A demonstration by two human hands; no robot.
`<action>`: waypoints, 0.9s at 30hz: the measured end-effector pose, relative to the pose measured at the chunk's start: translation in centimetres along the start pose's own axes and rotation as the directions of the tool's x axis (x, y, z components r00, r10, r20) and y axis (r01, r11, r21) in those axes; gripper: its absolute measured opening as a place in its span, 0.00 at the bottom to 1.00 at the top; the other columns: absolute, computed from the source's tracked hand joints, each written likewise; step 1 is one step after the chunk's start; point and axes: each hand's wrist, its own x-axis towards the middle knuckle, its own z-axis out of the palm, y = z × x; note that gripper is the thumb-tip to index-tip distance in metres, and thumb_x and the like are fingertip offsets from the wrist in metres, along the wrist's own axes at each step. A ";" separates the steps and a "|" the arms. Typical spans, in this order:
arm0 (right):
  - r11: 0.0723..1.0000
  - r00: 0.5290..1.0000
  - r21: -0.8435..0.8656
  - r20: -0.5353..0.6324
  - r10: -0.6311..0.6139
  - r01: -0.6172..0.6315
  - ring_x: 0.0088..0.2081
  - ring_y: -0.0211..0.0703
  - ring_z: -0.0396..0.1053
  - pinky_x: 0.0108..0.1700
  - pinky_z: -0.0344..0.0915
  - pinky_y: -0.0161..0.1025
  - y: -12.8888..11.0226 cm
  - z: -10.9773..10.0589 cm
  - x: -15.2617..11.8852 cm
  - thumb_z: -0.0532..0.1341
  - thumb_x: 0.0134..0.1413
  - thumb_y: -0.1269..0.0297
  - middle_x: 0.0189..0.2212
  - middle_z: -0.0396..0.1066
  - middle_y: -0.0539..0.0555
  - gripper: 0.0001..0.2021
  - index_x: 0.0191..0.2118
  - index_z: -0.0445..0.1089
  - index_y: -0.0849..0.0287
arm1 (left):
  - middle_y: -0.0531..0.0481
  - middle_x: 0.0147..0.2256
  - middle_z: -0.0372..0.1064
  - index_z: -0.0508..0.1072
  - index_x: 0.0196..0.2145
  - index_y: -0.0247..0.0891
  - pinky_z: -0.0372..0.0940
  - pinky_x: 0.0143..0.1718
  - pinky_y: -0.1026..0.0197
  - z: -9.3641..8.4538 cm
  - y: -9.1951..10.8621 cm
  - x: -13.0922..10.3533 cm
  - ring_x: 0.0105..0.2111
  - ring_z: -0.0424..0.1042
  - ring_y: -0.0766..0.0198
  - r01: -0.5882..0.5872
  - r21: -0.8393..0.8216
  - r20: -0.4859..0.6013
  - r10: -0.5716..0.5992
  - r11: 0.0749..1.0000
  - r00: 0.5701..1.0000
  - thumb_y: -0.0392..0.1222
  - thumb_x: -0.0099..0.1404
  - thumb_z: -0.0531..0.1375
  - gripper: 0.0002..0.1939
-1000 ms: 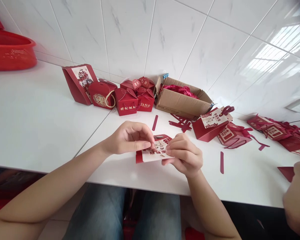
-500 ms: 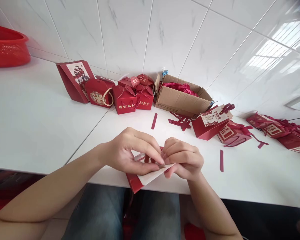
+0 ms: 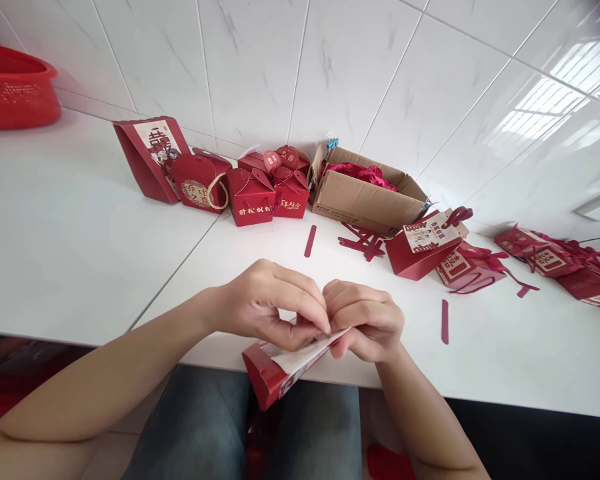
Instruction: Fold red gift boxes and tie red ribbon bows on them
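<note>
A red gift box (image 3: 263, 375) with a white card flap (image 3: 294, 358) is tilted at the table's front edge, above my lap. My left hand (image 3: 275, 300) is closed, thumb and forefinger pinched at the top end of the flap. Whatever small part lies between those fingertips is hidden. Against it, my right hand (image 3: 367, 319) is closed too, its curled fingers and thumb gripping the box's top end. The fingertips of both hands meet there and cover the join.
Finished-looking red boxes (image 3: 253, 197) stand along the wall. Beside them a cardboard carton (image 3: 365, 203) holds red ribbon (image 3: 363, 175). Red strips (image 3: 363, 241) lie in a pile, with single strips (image 3: 445, 321) apart. More red boxes (image 3: 470, 267) sit to the right; a red basket (image 3: 17, 90) stands far left.
The box's lower end has swung down and slightly left, showing more of its printed side. My left fingers have shifted up toward the flap's tip; my right hand stays nearly in place.
</note>
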 end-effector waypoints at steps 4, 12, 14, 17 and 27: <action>1.000 1.000 0.015 0.014 0.011 -0.011 0.25 0.36 0.68 0.28 0.70 0.36 0.0 0.1 0.0 0.61 0.58 0.63 0.24 0.68 0.50 0.05 0.33 0.69 0.58 | 0.52 0.28 0.77 0.80 0.31 0.50 0.71 0.24 0.69 0.1 0.0 0.1 0.22 0.75 0.65 -0.027 -0.028 0.015 0.028 0.999 1.000 0.33 0.56 0.64 0.11; 0.999 1.000 -0.031 -0.010 0.010 -0.010 0.26 0.37 0.68 0.29 0.70 0.39 0.1 -0.5 -0.1 0.62 0.57 0.65 0.24 0.69 0.51 0.03 0.34 0.70 0.58 | 0.48 0.27 0.76 0.78 0.32 0.43 0.72 0.28 0.64 -0.2 -0.1 0.2 0.25 0.75 0.63 0.031 -0.073 -0.030 -0.034 0.997 0.999 0.35 0.60 0.61 0.06; 0.996 0.998 -0.081 -0.048 0.031 -0.035 0.26 0.38 0.69 0.29 0.69 0.39 0.2 -0.8 -0.3 0.62 0.57 0.65 0.25 0.70 0.51 0.03 0.34 0.70 0.58 | 0.48 0.28 0.74 0.77 0.34 0.42 0.71 0.27 0.62 -0.9 -0.5 -0.2 0.26 0.74 0.63 0.047 -0.072 -0.144 -0.057 0.996 0.988 0.36 0.63 0.59 0.06; 0.946 0.969 -0.269 -0.211 0.127 -0.182 0.28 0.39 0.70 0.30 0.68 0.39 0.5 -1.5 -0.4 0.62 0.56 0.65 0.25 0.70 0.50 0.04 0.32 0.70 0.58 | 0.51 0.26 0.69 0.74 0.32 0.41 0.66 0.23 0.63 -2.0 -1.4 -0.7 0.24 0.69 0.67 -0.036 -0.045 -0.441 0.013 0.998 0.897 0.38 0.66 0.57 0.07; 0.761 0.807 -0.427 -0.552 0.209 -0.489 0.24 0.33 0.62 0.27 0.60 0.33 1.8 -1.3 -0.3 0.64 0.53 0.64 0.21 0.66 0.46 0.10 0.24 0.67 0.59 | 0.49 0.34 0.72 0.71 0.34 0.38 0.65 0.41 0.57 1.0 -1.6 2.6 0.37 0.70 0.61 0.184 0.498 -0.465 0.082 0.848 0.882 0.45 0.54 0.68 0.14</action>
